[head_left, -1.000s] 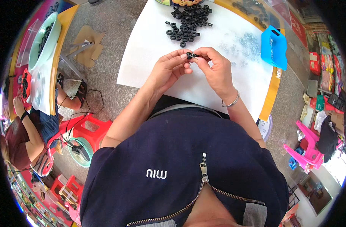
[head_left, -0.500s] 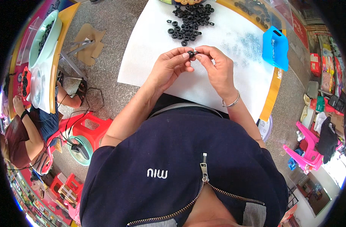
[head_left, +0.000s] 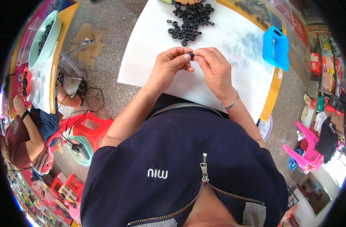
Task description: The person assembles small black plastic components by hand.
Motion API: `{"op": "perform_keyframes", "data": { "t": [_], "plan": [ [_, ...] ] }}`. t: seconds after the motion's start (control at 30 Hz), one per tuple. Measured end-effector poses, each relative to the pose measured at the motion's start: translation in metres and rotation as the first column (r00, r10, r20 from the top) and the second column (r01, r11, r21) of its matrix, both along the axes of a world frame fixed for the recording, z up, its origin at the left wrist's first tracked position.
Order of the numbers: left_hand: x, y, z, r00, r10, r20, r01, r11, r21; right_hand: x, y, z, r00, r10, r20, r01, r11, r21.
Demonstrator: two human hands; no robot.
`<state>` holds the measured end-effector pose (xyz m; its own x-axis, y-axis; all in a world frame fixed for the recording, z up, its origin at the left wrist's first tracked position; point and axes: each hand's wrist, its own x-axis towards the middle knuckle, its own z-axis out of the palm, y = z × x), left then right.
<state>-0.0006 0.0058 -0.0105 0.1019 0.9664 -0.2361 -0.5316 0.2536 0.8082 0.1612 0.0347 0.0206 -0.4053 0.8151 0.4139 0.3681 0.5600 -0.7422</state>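
Note:
Over the white-covered table, both of my hands meet around a small round black part, like a little wheel or ring. My left hand pinches it between thumb and index finger, the other fingers curled beneath. Thumb and fingers of my right hand are pressed together at its right edge; whatever small piece sits between them is hidden. Just beyond my hands lies a loose pile of black ring-shaped parts. Tiny clear pieces are scattered to the right, beside a blue scoop-shaped tray holding more of them.
A bowl of tan rings stands at the far edge. At left, another table bears a pale green basin of black parts, and a person sits by it. A red stool and cables are on the floor.
My right fingertips have shifted slightly left, closing over the small black piece that showed beside the round part. My left hand stays almost in place, still pinching the black part.

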Motion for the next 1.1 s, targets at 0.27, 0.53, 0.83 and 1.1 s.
{"op": "perform_keyframes", "data": {
  "t": [0.27, 0.53, 0.83, 1.1],
  "plan": [
    [-0.005, 0.001, -0.001, 0.997, -0.07, 0.023, 0.072, 0.993, -0.098, 0.001, 0.003, -0.008, 0.986, 0.037, 0.16, -0.08, 0.959, 0.27],
    [-0.001, -0.001, -0.001, 0.97, -0.11, -0.217, 0.096, 0.993, -0.072, 0.006, 0.002, -0.017, 0.977, 0.083, 0.198, -0.137, 0.952, 0.275],
    [0.001, -0.001, 0.007, 0.984, -0.119, -0.13, 0.111, 0.992, -0.068, 0.002, 0.002, -0.021, 0.993, 0.087, 0.078, -0.098, 0.984, 0.146],
    [-0.005, 0.001, 0.003, 0.967, -0.242, -0.081, 0.238, 0.969, -0.059, 0.003, -0.003, -0.02, 0.992, 0.081, 0.092, -0.097, 0.978, 0.187]
  ]
}}
